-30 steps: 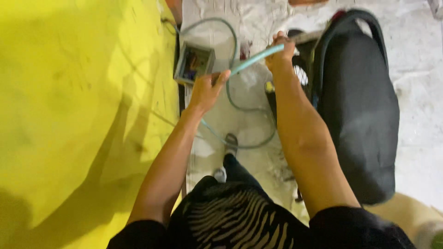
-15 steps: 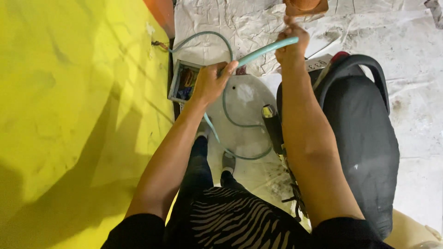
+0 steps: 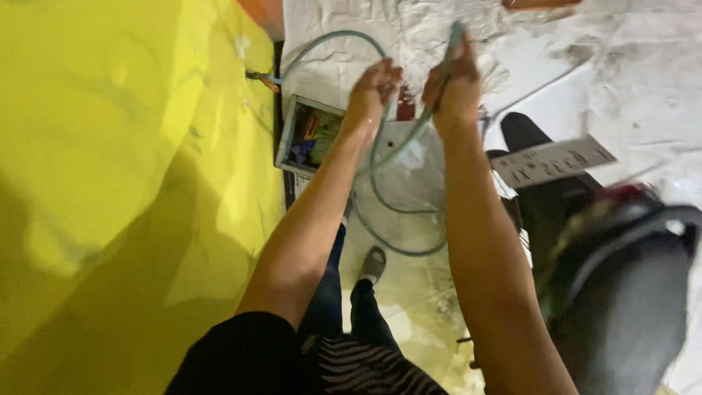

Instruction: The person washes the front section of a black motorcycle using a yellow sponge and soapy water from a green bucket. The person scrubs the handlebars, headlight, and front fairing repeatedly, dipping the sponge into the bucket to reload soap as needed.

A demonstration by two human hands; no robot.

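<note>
I see a pale green hose [image 3: 398, 146] running from the upper centre of the frame down into loops over the wet floor [image 3: 409, 292] at centre. My right hand [image 3: 455, 91] has its fingers clamped around the hose near its upper end. My left hand [image 3: 371, 89] sits just beside it, fingers curled together; whether it grips the hose I cannot tell. A yellow wall [image 3: 124, 183] fills the left, a small open box [image 3: 311, 135] lies by it, and a dark scooter [image 3: 614, 292] stands at lower right.
</note>
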